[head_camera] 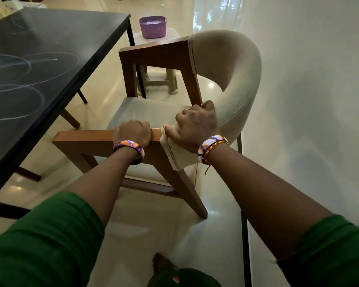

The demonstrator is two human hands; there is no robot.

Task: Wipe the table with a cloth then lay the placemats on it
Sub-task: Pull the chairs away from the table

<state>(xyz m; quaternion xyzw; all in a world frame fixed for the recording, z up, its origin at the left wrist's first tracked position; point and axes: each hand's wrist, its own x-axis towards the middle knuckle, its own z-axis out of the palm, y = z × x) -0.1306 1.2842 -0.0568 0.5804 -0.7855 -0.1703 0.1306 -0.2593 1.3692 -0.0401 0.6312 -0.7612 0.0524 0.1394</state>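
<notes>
Green sleeves fill the bottom of the view, and both bare forearms reach out from them to a wooden armchair drawn out beside the dark table. Her left hand is curled tight round the near wooden armrest. Her right hand grips the same rail further back, where the wood meets the padded cream backrest, and a pale folded cloth is trapped under that palm, its loose end hanging down the side of the arm.

To my eye the job itself is on hold: she seems to be shifting the chair to get room at the table, with the cloth carried along in the right hand. White looping streaks mark the tabletop, so I judge the wiping is unfinished or barely begun. No placemats show anywhere I can see. A purple basket sits on a pale stool beyond the far table corner; what it holds cannot be told.

Next she would need to set the chair clear, let go of the rail, keep hold of the cloth, and carry it over to those streaks.
</notes>
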